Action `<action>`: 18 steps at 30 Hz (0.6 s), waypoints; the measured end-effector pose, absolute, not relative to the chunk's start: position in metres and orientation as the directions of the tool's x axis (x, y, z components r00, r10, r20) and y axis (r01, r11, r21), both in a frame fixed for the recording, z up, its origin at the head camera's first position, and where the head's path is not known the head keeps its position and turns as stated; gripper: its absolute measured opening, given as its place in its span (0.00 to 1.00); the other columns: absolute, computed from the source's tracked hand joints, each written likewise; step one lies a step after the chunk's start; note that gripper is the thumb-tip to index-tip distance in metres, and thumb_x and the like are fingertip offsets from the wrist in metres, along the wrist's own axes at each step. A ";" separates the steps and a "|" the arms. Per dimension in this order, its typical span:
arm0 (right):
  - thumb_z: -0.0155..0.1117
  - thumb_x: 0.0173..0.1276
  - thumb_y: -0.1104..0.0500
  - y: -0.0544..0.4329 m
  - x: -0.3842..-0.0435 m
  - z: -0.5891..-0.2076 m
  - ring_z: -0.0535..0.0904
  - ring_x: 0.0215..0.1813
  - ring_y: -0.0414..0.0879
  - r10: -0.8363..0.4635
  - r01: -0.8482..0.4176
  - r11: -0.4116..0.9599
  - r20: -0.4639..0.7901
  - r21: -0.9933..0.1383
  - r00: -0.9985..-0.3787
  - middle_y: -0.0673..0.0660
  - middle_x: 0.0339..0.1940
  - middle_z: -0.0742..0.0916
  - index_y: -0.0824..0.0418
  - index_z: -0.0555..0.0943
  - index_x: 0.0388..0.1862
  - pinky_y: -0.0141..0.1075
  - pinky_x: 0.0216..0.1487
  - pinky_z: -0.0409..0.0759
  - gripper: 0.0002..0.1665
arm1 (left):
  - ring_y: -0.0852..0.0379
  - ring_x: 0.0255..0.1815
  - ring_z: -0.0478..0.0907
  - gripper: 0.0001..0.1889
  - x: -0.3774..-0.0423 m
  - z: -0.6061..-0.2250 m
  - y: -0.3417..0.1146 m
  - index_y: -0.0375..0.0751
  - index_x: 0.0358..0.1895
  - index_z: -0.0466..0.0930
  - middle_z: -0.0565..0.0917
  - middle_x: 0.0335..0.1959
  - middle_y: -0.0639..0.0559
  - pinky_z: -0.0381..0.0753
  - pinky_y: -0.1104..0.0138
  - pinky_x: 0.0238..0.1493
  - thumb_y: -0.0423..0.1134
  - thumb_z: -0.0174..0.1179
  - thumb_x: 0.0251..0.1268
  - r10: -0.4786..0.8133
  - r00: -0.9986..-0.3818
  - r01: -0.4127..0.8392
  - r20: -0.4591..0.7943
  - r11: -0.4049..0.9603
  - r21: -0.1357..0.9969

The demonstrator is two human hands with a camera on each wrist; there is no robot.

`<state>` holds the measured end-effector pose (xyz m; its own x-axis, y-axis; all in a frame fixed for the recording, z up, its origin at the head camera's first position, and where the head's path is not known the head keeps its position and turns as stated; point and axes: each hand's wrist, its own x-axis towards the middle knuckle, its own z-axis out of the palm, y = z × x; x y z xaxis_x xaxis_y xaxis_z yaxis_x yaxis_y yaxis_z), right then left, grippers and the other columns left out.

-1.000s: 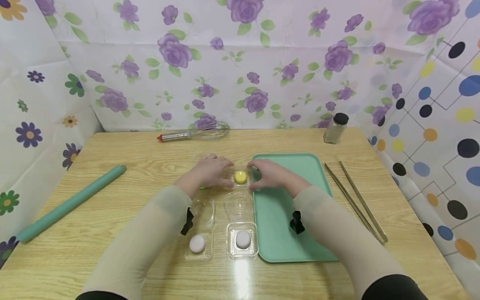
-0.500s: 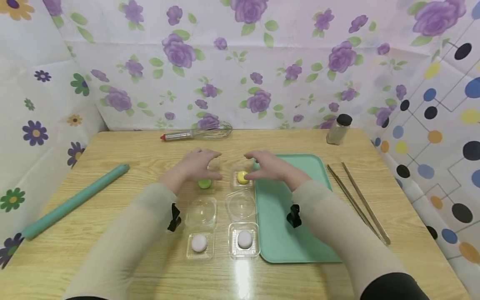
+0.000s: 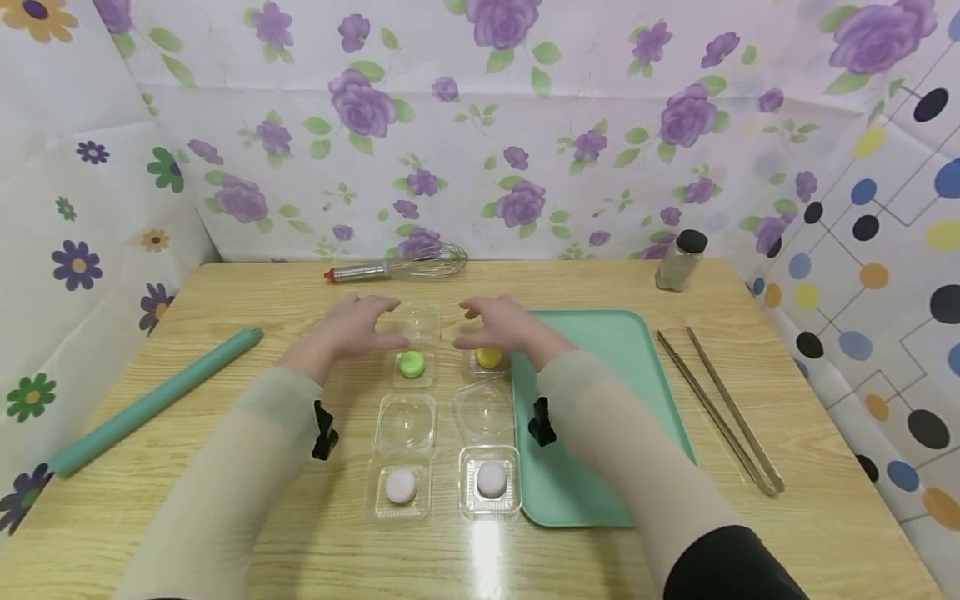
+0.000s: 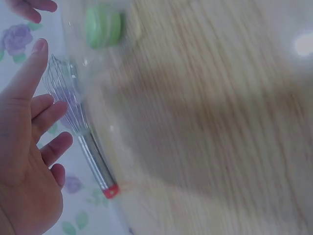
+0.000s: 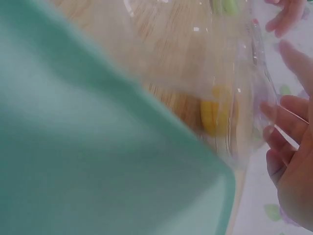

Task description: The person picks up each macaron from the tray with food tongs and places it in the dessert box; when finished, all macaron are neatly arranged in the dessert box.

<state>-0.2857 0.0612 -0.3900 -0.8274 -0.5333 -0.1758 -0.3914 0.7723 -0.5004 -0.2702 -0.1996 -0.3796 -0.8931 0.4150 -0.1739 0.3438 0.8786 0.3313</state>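
Observation:
My left hand (image 3: 352,327) hovers with loosely spread fingers at the upper left of a small clear plastic box holding a green macaron (image 3: 412,364). That box's clear lid (image 3: 422,323) lies open behind the macaron. Facing it, my right hand (image 3: 501,323) is also spread, above the box with a yellow macaron (image 3: 489,357), partly covering it. In the right wrist view the yellow macaron (image 5: 215,112) shows through clear plastic beside the fingers. Neither hand holds anything. Nearer the front, two opened boxes hold pale macarons, a left one (image 3: 401,485) and a right one (image 3: 492,479).
A green tray (image 3: 592,496) lies under my right forearm, close beside the boxes. Metal tongs (image 3: 720,408) lie right of it. A whisk (image 3: 397,265) and a black-capped jar (image 3: 681,261) are at the back; a green rolled-up mat or tube (image 3: 157,402) lies left.
Both hands have moved left from beside the yellow macaron's box. The left hand has uncovered the green macaron and its lid; the right hand now overlaps the yellow macaron. The view has shifted slightly.

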 end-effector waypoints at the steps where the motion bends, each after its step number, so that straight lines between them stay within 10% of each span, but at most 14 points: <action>1: 0.63 0.60 0.39 0.058 -0.287 -0.391 0.58 0.68 0.59 -0.528 -0.386 0.777 -0.180 -0.497 -0.830 0.53 0.61 0.77 0.56 0.63 0.70 0.49 0.67 0.56 0.44 | 0.36 0.69 0.54 0.41 -0.271 -0.380 -0.202 0.36 0.70 0.57 0.64 0.67 0.38 0.43 0.42 0.66 0.57 0.59 0.59 0.407 -0.895 0.332 -0.180 0.880 0.339; 18: 0.59 0.61 0.35 0.025 -0.288 -0.395 0.62 0.65 0.57 -0.489 -0.392 0.845 -0.231 -0.363 -0.841 0.47 0.61 0.77 0.52 0.62 0.71 0.52 0.66 0.53 0.43 | 0.33 0.68 0.53 0.44 -0.272 -0.390 -0.204 0.36 0.71 0.55 0.68 0.65 0.39 0.49 0.39 0.64 0.61 0.58 0.59 0.371 -0.884 0.225 -0.285 0.871 0.437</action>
